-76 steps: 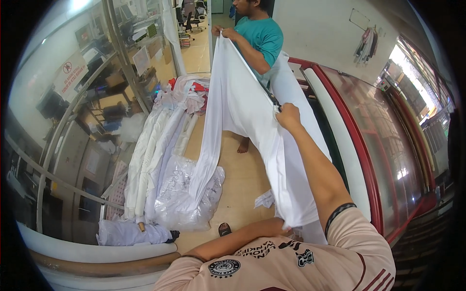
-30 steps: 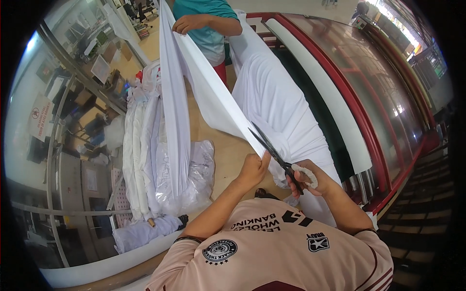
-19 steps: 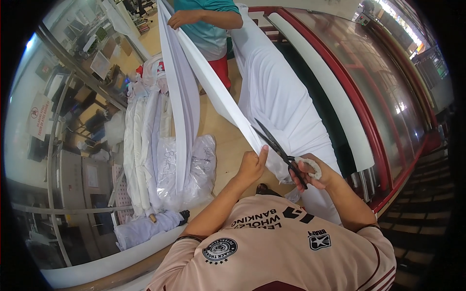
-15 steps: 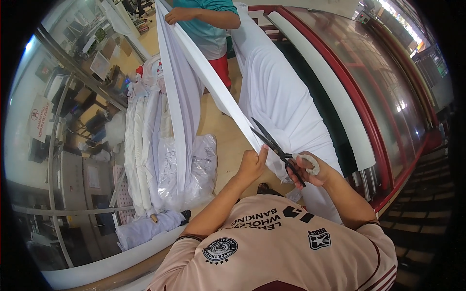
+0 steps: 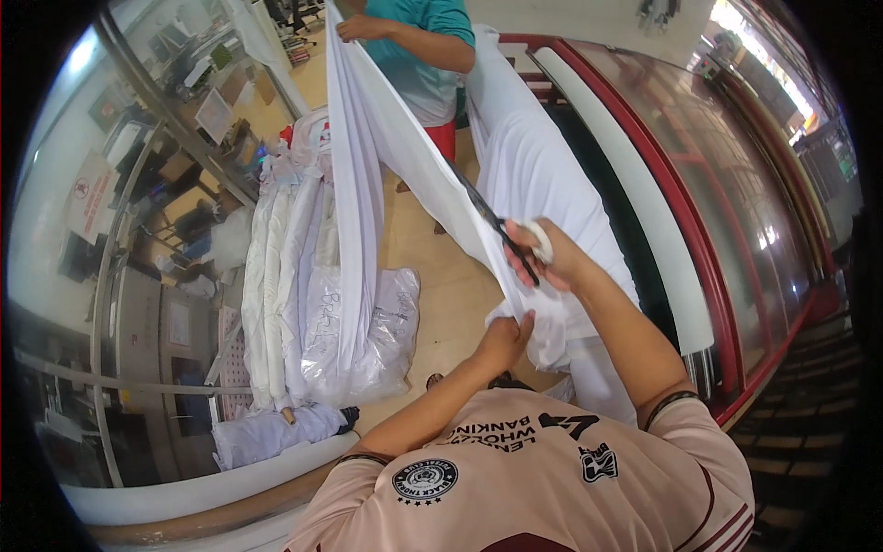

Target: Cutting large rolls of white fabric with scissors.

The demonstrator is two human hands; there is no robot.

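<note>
A long white fabric (image 5: 418, 152) stretches from a co-worker's hand at the far side down to me. Its near edge is pinched in my left hand (image 5: 504, 340), close to my body. My right hand (image 5: 549, 255) grips black-handled scissors (image 5: 498, 224), with pale wrapping around one handle loop. The scissor blades lie along the fabric's edge, pointing away from me, and look nearly closed. Past the blades, a large mass of white fabric (image 5: 543, 184) drapes over the machine side. The co-worker's hand (image 5: 363, 28) holds the far end up.
White fabric rolls (image 5: 276, 276) stand to the left, beside a plastic-wrapped bundle (image 5: 359, 340) on the floor. A red-framed machine (image 5: 681, 184) with a white roller (image 5: 635, 193) runs along the right. At lower left lie a wrapped roll (image 5: 276, 432) and long tubes (image 5: 212, 501).
My right hand has pushed the scissors forward along the fabric, away from me, and the blades have closed together. My left hand has come nearer my body, still holding the edge.
</note>
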